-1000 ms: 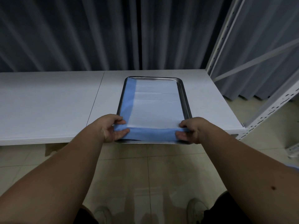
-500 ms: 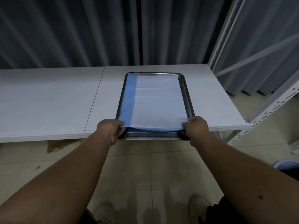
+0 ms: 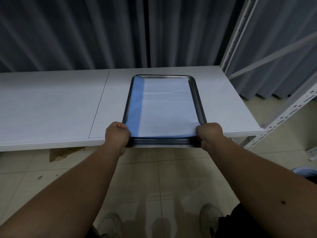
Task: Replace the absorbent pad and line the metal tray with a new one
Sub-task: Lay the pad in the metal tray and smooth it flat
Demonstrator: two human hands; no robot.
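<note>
A long metal tray (image 3: 199, 100) lies on the white table, its near end jutting a little over the table's front edge. In it rests an absorbent pad (image 3: 164, 109), white on top with a blue strip along its left side and a blue edge at the near end. My left hand (image 3: 116, 134) grips the pad's near left corner with curled fingers. My right hand (image 3: 210, 133) grips the near right corner the same way. The pad's near edge is lifted slightly above the tray's near rim.
The white table (image 3: 51, 109) stretches to the left, with a seam left of the tray. A white metal shelving frame (image 3: 274, 117) stands at the right. Grey curtains hang behind. A blue-rimmed object (image 3: 305, 170) sits on the tiled floor at right.
The folded blue near edge of the pad has been drawn back and flattened. Both hands have shifted slightly toward the tray's near corners, and the tray's near rim now shows.
</note>
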